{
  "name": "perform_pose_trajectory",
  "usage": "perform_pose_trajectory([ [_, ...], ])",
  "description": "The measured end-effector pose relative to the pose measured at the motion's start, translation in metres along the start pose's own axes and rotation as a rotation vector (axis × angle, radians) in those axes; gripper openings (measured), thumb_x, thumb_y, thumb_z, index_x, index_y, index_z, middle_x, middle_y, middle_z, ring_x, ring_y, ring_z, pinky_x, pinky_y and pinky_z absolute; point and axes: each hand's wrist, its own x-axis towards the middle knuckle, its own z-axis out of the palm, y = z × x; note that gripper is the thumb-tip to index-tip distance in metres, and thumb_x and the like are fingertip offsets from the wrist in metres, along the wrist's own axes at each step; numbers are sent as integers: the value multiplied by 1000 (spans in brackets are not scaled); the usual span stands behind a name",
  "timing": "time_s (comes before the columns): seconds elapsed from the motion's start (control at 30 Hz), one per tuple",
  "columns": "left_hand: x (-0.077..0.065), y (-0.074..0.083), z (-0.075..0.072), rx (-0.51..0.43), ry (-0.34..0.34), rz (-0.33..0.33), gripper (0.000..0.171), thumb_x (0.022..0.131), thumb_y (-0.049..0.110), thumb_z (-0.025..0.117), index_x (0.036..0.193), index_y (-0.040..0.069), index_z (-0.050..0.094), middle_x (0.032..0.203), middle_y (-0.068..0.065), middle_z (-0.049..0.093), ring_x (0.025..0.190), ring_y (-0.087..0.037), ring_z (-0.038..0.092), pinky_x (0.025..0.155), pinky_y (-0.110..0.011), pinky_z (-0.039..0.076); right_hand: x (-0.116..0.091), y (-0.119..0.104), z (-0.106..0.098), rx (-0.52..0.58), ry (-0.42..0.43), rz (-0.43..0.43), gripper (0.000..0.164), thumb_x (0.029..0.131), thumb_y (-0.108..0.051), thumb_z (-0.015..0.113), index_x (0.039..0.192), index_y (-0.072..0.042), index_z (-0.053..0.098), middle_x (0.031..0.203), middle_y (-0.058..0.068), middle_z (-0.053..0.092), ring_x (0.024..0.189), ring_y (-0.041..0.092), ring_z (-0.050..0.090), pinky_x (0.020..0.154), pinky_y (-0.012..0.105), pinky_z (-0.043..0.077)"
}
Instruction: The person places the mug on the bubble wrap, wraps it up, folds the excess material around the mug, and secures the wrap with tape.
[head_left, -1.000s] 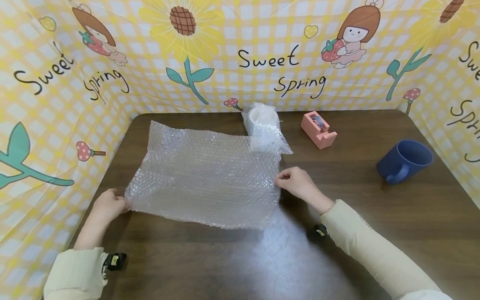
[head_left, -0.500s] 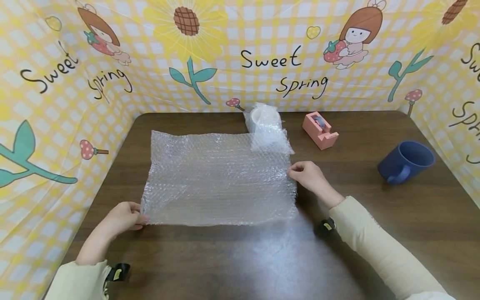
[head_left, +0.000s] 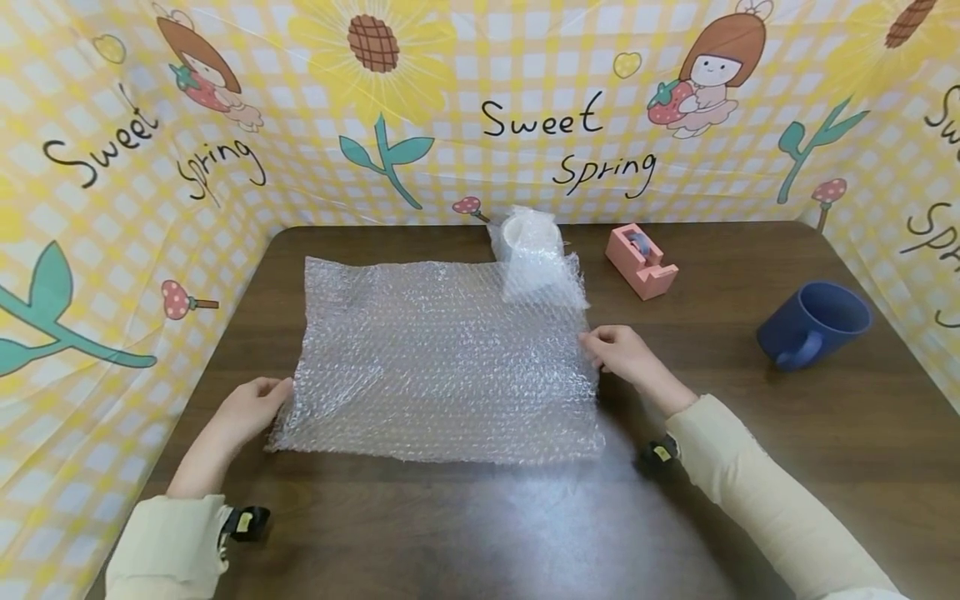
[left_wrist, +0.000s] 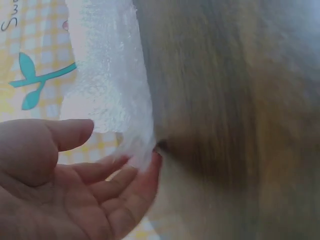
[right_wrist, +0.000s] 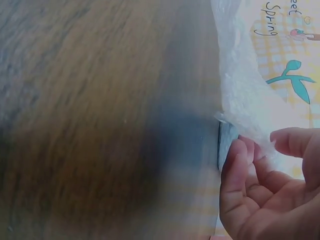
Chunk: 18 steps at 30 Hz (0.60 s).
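A clear sheet of bubble wrap (head_left: 442,358) lies spread over the table, its far right corner overlapping a white bubble-wrapped bundle (head_left: 528,237). At the sheet's left edge is my left hand (head_left: 251,408). In the left wrist view, its thumb (left_wrist: 75,134) stands apart from the fingers, and the fingertips touch the wrap's edge (left_wrist: 135,100) from below. My right hand (head_left: 626,358) pinches the sheet's right edge. The right wrist view has that edge (right_wrist: 237,95) between the thumb and curled fingers of this hand.
A pink tape dispenser (head_left: 641,260) stands at the back, right of the wrapped bundle. Farther right is a blue mug (head_left: 813,325). Yellow checked cloth (head_left: 450,100) walls the back and sides of the brown wooden table (head_left: 480,533).
The bubble wrap has shifted right and been spread flatter. Both hands moved right with it at first. Since then the left hand's thumb has parted from its fingers at the corner.
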Motion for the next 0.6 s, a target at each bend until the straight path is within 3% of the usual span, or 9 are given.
perform_pose_trajectory([
  [0.13, 12, 1, 4, -124, 4, 25, 66, 104, 36, 23, 140, -19, 24, 138, -40, 37, 125, -51, 42, 98, -56, 42, 1, 1, 0, 4, -8, 9, 35, 100, -27, 48, 103, 5, 61, 76, 1, 56, 73, 13, 53, 71, 25, 48],
  [0.27, 19, 5, 4, -184, 1, 33, 63, 105, 34, 26, 141, -17, 25, 136, -38, 41, 118, -45, 49, 91, -46, 48, 1, 3, -1, 9, -2, 6, 32, 99, -24, 49, 100, 5, 62, 71, -1, 54, 70, 13, 52, 68, 24, 48],
  [0.47, 21, 10, 6, -169, -5, 20, 63, 104, 34, 28, 139, -18, 29, 138, -39, 38, 122, -47, 46, 95, -51, 47, 1, 6, -3, 13, 3, -12, 31, 98, -22, 50, 99, 6, 62, 69, -1, 54, 67, 11, 52, 64, 23, 47],
  [0.6, 20, 11, 8, -158, 35, 31, 60, 103, 35, 32, 133, -18, 40, 131, -38, 45, 112, -42, 51, 85, -43, 49, 2, 8, -5, 11, 0, -18, 33, 97, -23, 52, 104, 8, 62, 74, 2, 59, 69, 11, 54, 65, 23, 48],
])
